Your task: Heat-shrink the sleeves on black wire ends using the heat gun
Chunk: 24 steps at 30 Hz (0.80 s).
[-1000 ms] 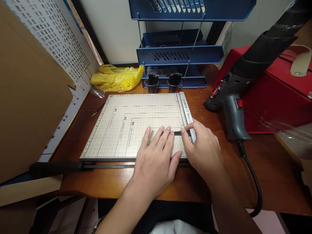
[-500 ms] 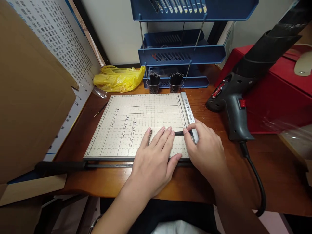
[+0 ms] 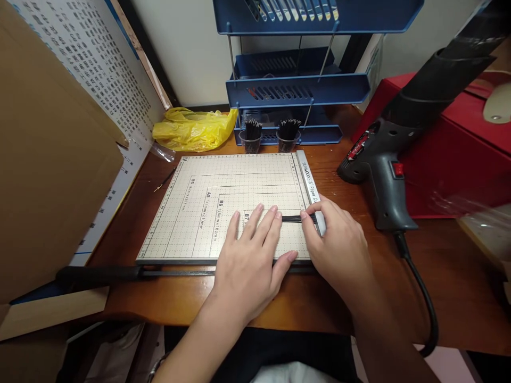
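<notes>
the right hand (image 3: 339, 244) pinches one end of a thin black strip (image 3: 293, 218) between thumb and forefinger, right against the metal guide rail (image 3: 308, 178) of the paper cutter board (image 3: 199, 213). the left hand (image 3: 251, 255) lies open and flat, fingers spread, fingertips pressing the strip's other end onto the grid. the strip lies across the printed lines near the board's right edge, touching the rail. to my eye the thing to get right here is keeping it square with a grid line and butted to the rail, with flat pressure so it doesn't roll. the cutter arm (image 3: 120, 273) lies down along the near edge. beyond sit two small cups of black pieces (image 3: 269, 135), a blue tray rack (image 3: 295, 88), a yellow bag (image 3: 195, 127), and a heat gun (image 3: 383, 170) resting at the right.
</notes>
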Available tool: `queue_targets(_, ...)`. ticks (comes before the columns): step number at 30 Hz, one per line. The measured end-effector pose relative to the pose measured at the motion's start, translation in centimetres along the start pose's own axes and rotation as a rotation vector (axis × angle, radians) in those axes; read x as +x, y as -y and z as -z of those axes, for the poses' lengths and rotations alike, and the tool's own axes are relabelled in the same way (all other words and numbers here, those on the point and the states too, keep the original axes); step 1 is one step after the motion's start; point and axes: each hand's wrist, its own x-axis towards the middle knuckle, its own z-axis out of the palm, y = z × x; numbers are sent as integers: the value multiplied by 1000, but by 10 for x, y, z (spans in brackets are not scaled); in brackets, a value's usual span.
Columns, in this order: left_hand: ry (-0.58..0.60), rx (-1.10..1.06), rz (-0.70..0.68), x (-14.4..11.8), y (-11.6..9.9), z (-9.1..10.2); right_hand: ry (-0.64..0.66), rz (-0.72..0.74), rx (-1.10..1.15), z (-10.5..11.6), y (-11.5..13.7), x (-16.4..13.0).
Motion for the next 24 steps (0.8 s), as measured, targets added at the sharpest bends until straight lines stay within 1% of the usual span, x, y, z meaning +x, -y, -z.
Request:
queue_targets(5,-12,1,1,-1,-2,-2,-3,2,3,-1,-1,0)
queue_targets(15,51,-29,-19,0,0,-2,36,-52,17,4,3,1)
queue_targets(20,50,-18,-16,-1,0,-3,73,-51,88,6,4,2)
queue_targets(24,53,-11,-15,-1,0,-4,86,-118,203,9,5,2)
